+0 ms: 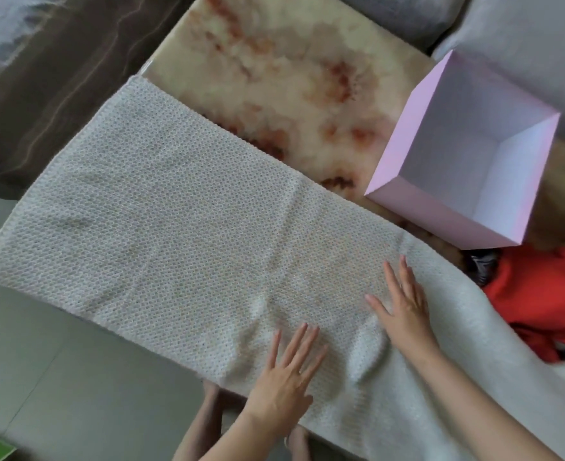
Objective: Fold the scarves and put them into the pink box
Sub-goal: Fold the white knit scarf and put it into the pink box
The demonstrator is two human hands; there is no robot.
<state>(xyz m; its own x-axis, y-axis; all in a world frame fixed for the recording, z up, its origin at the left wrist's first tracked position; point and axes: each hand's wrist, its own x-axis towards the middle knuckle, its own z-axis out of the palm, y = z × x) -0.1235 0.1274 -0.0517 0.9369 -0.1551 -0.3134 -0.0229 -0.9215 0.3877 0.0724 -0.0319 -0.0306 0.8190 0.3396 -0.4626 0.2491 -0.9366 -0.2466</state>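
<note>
The white knitted scarf (181, 227) lies spread flat across the marble-patterned table (274, 61), its right end trailing off toward a red garment (540, 294), with the pink box (467, 154) standing open and empty just beyond it. Both the left hand (284, 377) and the right hand (404, 307) rest on it palm-down, fingers straight and spread, gripping nothing. In my judgement, smoothing should run outward from the ripples between the hands, edges squared, before any fold

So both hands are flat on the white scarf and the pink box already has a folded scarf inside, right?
Not quite: the head view shows the pink box empty. The left hand and right hand do lie flat on the white scarf.
</note>
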